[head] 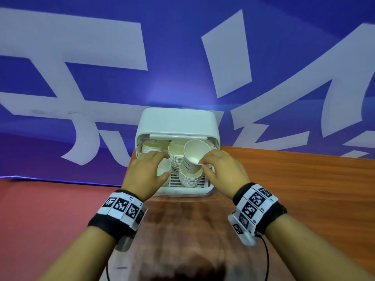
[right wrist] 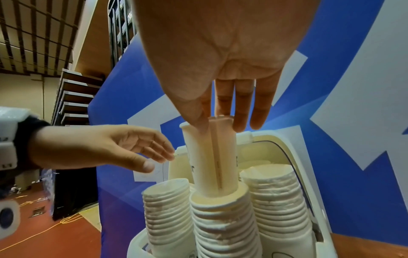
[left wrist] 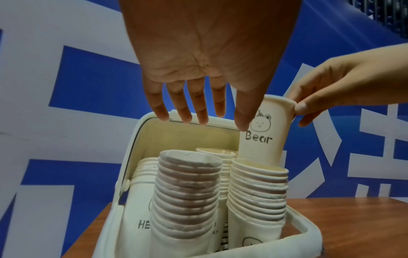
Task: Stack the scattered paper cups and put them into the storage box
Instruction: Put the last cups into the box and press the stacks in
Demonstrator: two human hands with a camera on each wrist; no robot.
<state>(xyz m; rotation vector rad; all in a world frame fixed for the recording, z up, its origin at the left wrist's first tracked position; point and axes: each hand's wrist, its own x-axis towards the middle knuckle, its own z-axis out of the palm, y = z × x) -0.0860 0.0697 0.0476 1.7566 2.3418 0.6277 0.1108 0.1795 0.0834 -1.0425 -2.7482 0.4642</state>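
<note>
Plainly, the risk sits in the last push. The right hand [head: 221,169] pinches the rim of a cup [head: 193,157] between thumb and fingertips, its base already started into the front-right stack [head: 189,176] inside the box [head: 176,126]. If the cup goes down tilted — as it leans a little in the head view — its base could jam against the rim below and crumple, or shove the whole stack sideways into its neighbours. A pinch on thin paper may also dent the rim.

The cup stands mouth up, base down, its long axis near vertical, leaning slightly toward the back of the box; the wrist view shows its seam facing the right hand.

The left hand [head: 145,172] hovers over the front-left stack [left wrist: 187,192] with fingers [left wrist: 181,108] spread and straight, gripping nothing — too far off, I judge, to steady the right-hand stack.
</note>
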